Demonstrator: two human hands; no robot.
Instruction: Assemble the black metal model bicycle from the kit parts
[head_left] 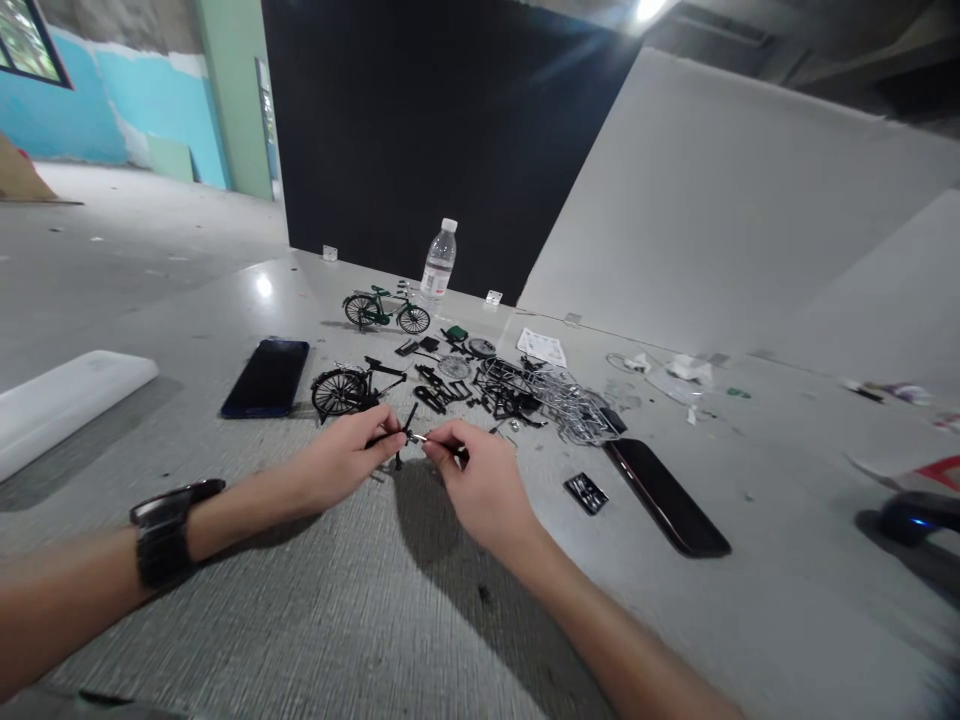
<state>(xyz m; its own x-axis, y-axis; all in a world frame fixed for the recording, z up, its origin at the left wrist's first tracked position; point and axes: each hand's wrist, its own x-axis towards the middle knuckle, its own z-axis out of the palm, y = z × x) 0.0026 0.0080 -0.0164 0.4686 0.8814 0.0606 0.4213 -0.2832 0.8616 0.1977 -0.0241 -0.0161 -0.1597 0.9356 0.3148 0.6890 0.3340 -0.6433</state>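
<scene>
My left hand point(358, 440) pinches a small black model-bicycle part point(409, 420), with thin arms sticking up and down past the fingertips. Facing it, my right hand point(484, 480) is closed on a small piece with a silvery tip point(418, 437); the fingers hide most of it. The two pieces meet or nearly meet between my fingertips; I cannot tell which. Just behind my left hand stands a partly built black model bicycle point(341, 390) with its rear wheel on. Loose black parts point(442, 390) lie beyond my hands.
A green model bicycle point(386, 308) stands before a water bottle point(439, 262). Silvery part frames point(574, 400) are heaped to the right. Phones lie left point(267, 378) and right point(671, 498). A small black tray point(586, 493) is near my right hand. A black panel point(442, 130) rises behind.
</scene>
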